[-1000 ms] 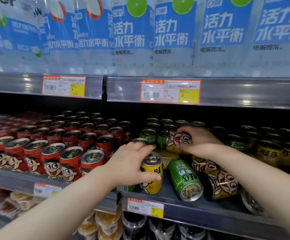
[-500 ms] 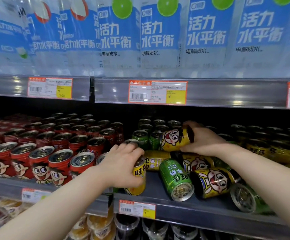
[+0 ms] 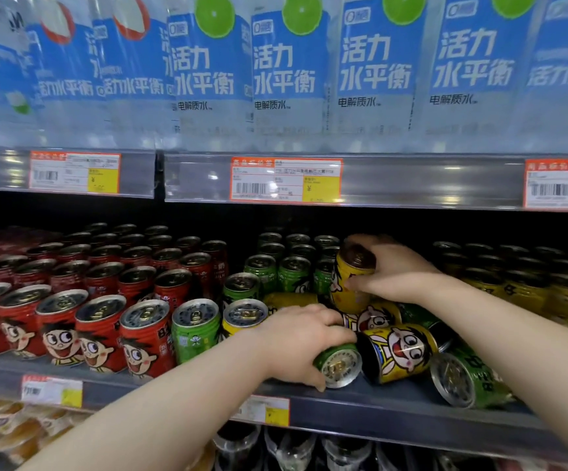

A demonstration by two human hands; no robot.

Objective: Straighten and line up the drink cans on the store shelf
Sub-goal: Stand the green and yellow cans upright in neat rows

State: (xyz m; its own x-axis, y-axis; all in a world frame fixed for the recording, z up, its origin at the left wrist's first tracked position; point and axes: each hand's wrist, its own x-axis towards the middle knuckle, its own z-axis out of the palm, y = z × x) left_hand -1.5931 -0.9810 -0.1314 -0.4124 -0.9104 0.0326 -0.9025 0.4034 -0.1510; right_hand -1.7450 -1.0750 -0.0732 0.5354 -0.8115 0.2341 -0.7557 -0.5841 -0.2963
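My left hand [image 3: 301, 341] grips a green can [image 3: 338, 367] lying on its side at the shelf front. My right hand [image 3: 394, 271] holds a yellow can [image 3: 348, 280] nearly upright, bottom end up, above the jumble. Below it lie tipped cans: a yellow one with a cartoon face [image 3: 398, 351], another yellow one [image 3: 372, 317] behind it, and a green one [image 3: 466, 379] at the right. An upright yellow can [image 3: 245, 317] and an upright green can [image 3: 196, 329] stand just left of my left hand. Upright green cans [image 3: 291, 270] stand in rows behind.
Rows of upright red cans [image 3: 99, 324] fill the left of the shelf [image 3: 411, 413]. Upright yellow cans [image 3: 527, 290] stand at the right. The upper shelf edge [image 3: 411, 181] with price tags and water bottles [image 3: 292, 73] hangs close overhead. Packaged goods sit below.
My left hand let go of the upright yellow can and moved right onto the lying green can. My right hand tilted its yellow can from lying towards upright.
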